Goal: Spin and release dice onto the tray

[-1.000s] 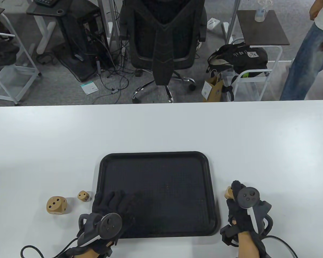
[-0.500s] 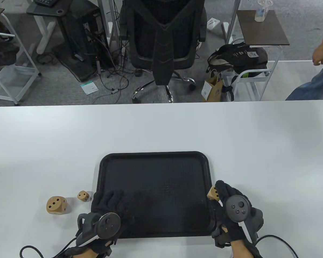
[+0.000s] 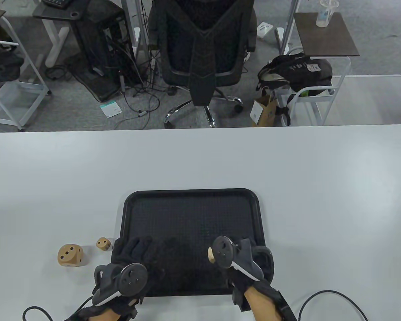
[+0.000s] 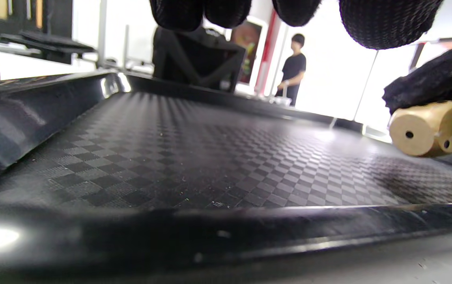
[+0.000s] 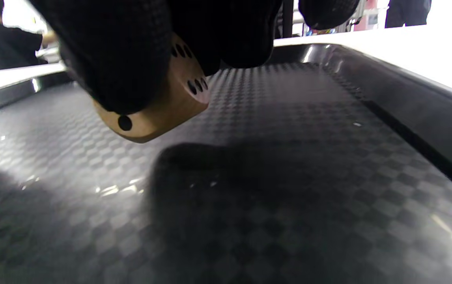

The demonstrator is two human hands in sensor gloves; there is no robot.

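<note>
White tabletop (image 3: pixel 287 174) is filling the lower part of the table view, with a black mesh office chair (image 3: pixel 204 50) and a grey carpeted floor lying beyond its far edge; no writing is showing clearly enough to read. Near the table's near edge a black rectangular plastic tray (image 3: pixel 193 200) is sitting flat. Over its near-right part the right hand (image 3: pixel 240 264) is hovering, its gloved fingers clamping a small wooden die (image 5: pixel 159 106). From above only a sliver of that die is peeking out beside the tracker, while the right wrist view is showing it clear of the checkered tray floor, casting a shadow. The left hand (image 3: pixel 133 264) is lying over the tray's near-left corner, fingers relaxed and holding nothing. Left of the tray, a large wooden die (image 3: pixel 70 255) and a smaller wooden die (image 3: pixel 103 243) are resting on the table.
</note>
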